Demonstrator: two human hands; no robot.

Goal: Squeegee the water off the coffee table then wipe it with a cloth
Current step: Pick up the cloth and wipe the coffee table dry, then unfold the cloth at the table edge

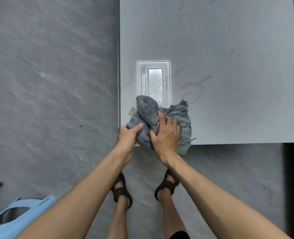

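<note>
Both hands grip the same bunched grey cloth (161, 121) at the near left corner of the coffee table (229, 66). Taking the cloth as the clock's centre, the left hand (128, 138) sits at about 8 o'clock, thumb pressed on top of the fabric and fingers curled around its lower edge just where the table corner ends. At about 6 o'clock, the right hand (166, 135) lies palm down over the heap, fingers closed into the folds, so each hand is clamped on the cloth and the two are nearly touching. A pale label (133, 111) sticks out of the cloth at 9 o'clock, and frayed threads trail from its right edge at 3 o'clock. Part of the cloth hangs over the table's near edge. At 12 o'clock, a bright rectangular reflection (154, 80) shines on the grey tabletop, its lower end hidden by the fabric. Far off at 8 o'clock, a light blue plastic object (13, 216) rests on the grey floor (48, 75). Below the table edge at 6 o'clock stand two feet in dark sandals (122, 188).
</note>
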